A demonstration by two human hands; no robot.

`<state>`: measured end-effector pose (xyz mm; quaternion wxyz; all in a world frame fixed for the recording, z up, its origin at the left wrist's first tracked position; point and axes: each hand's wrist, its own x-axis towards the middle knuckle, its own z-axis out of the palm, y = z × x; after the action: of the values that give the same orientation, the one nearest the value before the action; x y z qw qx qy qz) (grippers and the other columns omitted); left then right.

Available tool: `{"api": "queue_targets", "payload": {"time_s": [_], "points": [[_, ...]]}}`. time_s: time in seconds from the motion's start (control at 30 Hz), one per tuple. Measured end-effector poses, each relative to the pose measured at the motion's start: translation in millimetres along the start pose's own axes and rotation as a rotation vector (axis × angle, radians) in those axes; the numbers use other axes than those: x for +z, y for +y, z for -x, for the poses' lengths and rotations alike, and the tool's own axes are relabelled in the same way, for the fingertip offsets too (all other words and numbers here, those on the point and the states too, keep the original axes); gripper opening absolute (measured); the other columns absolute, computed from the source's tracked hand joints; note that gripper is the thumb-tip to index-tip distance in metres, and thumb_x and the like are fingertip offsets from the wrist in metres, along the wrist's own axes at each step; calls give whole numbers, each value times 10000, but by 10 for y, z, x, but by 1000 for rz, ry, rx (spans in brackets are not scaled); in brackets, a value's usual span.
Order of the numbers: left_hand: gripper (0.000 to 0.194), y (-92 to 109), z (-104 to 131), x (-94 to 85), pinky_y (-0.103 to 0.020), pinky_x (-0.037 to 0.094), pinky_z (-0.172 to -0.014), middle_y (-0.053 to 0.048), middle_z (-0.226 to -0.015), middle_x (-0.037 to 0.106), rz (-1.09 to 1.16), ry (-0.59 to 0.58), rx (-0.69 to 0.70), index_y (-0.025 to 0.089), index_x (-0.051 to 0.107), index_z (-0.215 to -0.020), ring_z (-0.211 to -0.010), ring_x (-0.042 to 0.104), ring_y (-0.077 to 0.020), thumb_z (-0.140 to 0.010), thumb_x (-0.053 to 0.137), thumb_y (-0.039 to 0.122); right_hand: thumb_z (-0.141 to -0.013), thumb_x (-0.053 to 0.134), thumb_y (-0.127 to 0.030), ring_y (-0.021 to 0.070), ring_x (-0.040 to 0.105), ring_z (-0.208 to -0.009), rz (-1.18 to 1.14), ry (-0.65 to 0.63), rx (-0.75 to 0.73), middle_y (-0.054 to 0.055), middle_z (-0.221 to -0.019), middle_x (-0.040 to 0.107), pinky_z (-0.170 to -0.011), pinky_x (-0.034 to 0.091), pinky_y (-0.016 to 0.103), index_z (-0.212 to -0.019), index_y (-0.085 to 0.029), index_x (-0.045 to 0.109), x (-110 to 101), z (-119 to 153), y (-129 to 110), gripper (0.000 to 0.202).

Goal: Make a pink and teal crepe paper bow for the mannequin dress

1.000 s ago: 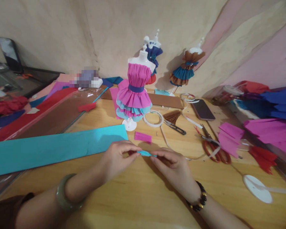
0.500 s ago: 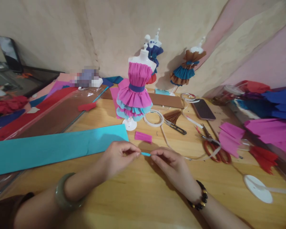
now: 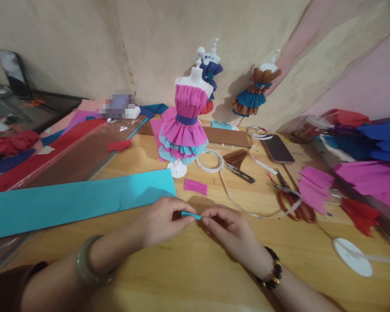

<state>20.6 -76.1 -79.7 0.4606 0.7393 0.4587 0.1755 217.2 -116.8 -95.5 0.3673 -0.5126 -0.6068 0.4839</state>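
A small folded strip of turquoise paper (image 3: 191, 214) is stretched between my two hands, just above the wooden table. My left hand (image 3: 164, 221) pinches it between thumb and fingers, and my right hand (image 3: 225, 227) pinches its right end. Just beyond them lies a little pleated magenta paper piece (image 3: 195, 186). Behind that stands a small white dress form (image 3: 194, 78) wearing a magenta and light-blue ruffled dress (image 3: 186, 125) with a dark blue waistband. A long turquoise paper sheet (image 3: 81, 201) reaches from the left edge to near my left hand.
Right of the dress form lie a tape roll (image 3: 209, 160), thread snips (image 3: 239, 172), orange-handled scissors (image 3: 290, 199) and a phone (image 3: 278, 148). A second dressed form (image 3: 258, 93) stands by the wall. A white disc (image 3: 352, 258) lies at right; coloured papers (image 3: 370, 182) fill the right side.
The turquoise strip has shifted slightly left and down, and more of it shows behind my left fingers. Both hands have moved only a little.
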Motion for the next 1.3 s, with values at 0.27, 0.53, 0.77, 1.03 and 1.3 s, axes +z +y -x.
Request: {"api": "queue_targets", "payload": {"time_s": [0.27,0.53,0.77,1.03,1.3], "points": [[194,9,11,31,-211,407,-565,-3,-713,727,-89,68,128,193,743,-785,-618,605,-125,-809,551,200,-804,682,-261,195,666,-860,47,-7,-169,57,-976,733,-764,536,331,-1023,-246,708,-2,-11,-19,222],[194,5,13,54,-219,411,-580,-13,-724,727,-178,57,128,195,750,-846,-628,608,-134,-823,558,216,-887,607,-261,156,608,-659,269,-3,-219,17,-726,688,-619,478,267,-843,-227,725,-1,-7,50,130],[187,-17,17,14,-223,414,-625,-6,-725,730,-205,43,152,184,731,-782,-663,630,-136,-849,557,206,-919,561,-279,162,615,-668,299,-43,-241,28,-732,690,-623,482,268,-836,-209,724,-43,-7,28,197],[178,-108,10,68,-252,424,-666,5,-749,730,-301,99,262,194,707,-786,-684,634,-144,-878,554,196,-912,576,-234,193,642,-997,317,-79,-366,66,-1094,692,-864,526,314,-1160,-249,654,-47,-17,-16,260],[144,-104,-60,-51,-289,465,-789,-17,-911,719,-363,135,453,192,674,-971,-869,634,-172,-893,559,231,-929,523,-180,167,633,-774,414,10,-437,50,-848,685,-701,509,266,-982,-218,688,-64,-61,-5,178]]}}
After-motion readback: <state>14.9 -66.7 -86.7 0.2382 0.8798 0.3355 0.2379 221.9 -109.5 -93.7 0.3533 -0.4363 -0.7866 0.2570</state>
